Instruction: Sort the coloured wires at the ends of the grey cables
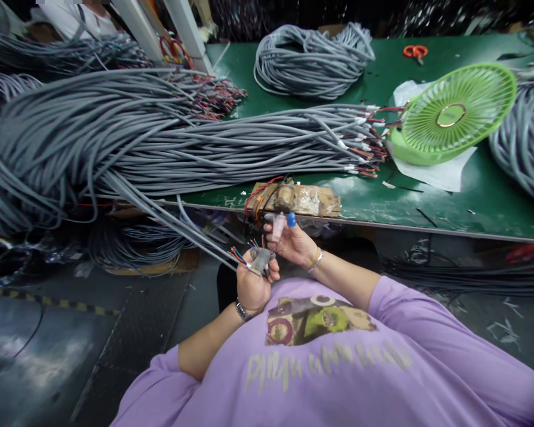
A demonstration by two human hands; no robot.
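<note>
My left hand (253,286) is closed around the ends of several grey cables (204,238), which run down from the bench at the left. Thin coloured wires (237,256) fan out of the cable ends above the fingers. A grey covering (261,260) shows at the thumb. Close beside it, my right hand (297,246) has curled fingers, a blue fingertip cover (291,219) on the thumb and a pale wrap (277,228) on a finger. Fine wire ends reach toward its fingers; whether it pinches them is hidden.
A wooden block with a small device (287,198) sits at the edge of the green bench (409,204). Long grey cable bundles (231,148) lie behind it. A cable coil (314,59), orange scissors (415,52) and a green fan (458,115) stand farther back.
</note>
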